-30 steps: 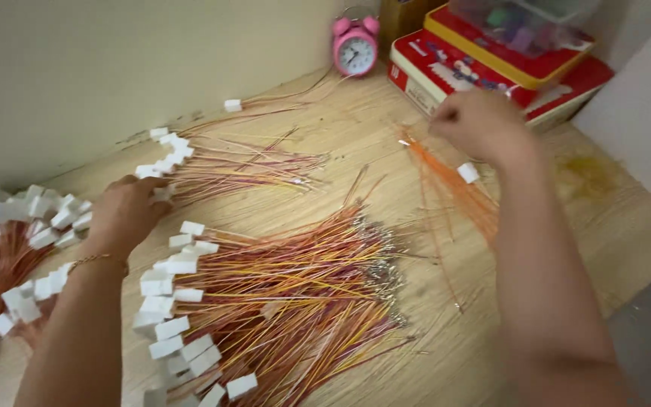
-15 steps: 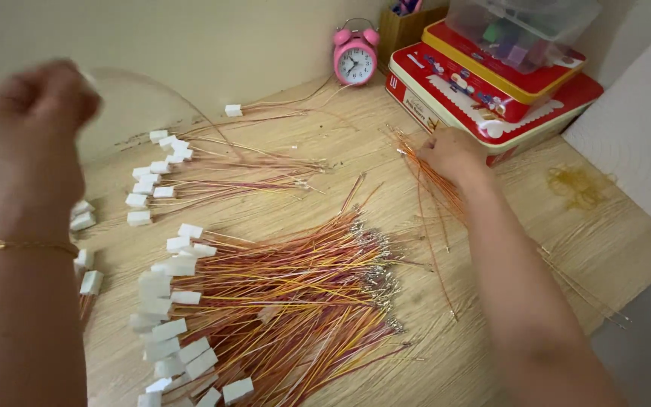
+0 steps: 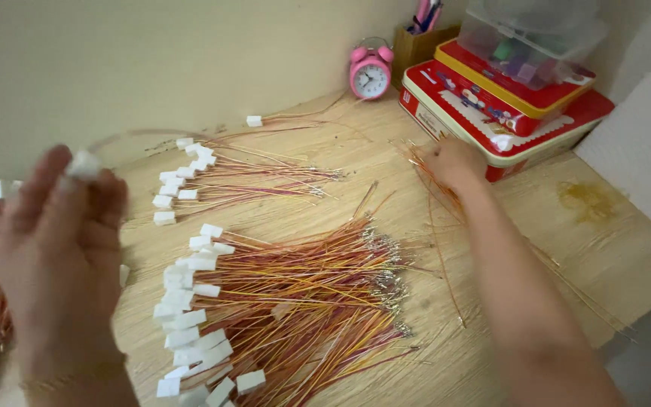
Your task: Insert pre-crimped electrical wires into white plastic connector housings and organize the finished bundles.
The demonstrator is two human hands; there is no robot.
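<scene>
Our hands sort wires on the desk (image 3: 318, 120).

Our left hand (image 3: 58, 249) is up, and its fingers (image 3: 77, 177) pinch a small white plug (image 3: 83, 162) at their tips. Our right hand (image 3: 455, 162) rests on the desk with fingers curled around thin orange wires (image 3: 437, 188). A big wire pile (image 3: 295, 301) lies between our hands. A red tin (image 3: 491, 120) sits just past our right fingers.

wires (image 3: 303, 301) red-orange-yellow | connectors (image 3: 190, 301) white | alarm clock (image 3: 371, 73) pink
</scene>
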